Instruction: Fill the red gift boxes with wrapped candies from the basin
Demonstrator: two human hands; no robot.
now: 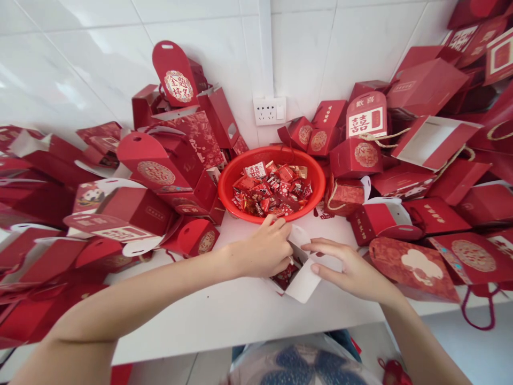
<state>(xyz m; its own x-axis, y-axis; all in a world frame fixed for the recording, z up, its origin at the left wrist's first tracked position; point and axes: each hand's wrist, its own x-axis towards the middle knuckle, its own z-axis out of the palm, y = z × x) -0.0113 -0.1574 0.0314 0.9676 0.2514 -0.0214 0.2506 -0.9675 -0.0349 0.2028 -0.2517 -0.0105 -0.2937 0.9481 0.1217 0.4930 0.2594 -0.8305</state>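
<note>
A small gift box (303, 282) stands on the white table in front of me, its white inner flaps raised and red-wrapped candies (284, 278) showing inside. Over the box's left side, my left hand (267, 247) is closed with curled fingers; its fingertips are partly hidden, so what they grip cannot be made out. My right hand (348, 267) holds the box at its right side, fingers and thumb on the white flaps. Just beyond the box sits a red plastic basket (225, 187) with many wrapped candies (276, 187) in it.
Red gift boxes are piled on the left (132, 211) and on the right (425, 176), several with rope handles. A wall socket (269, 111) is on the tiled wall behind the basket. The white table's (192, 321) front edge runs close to my body.
</note>
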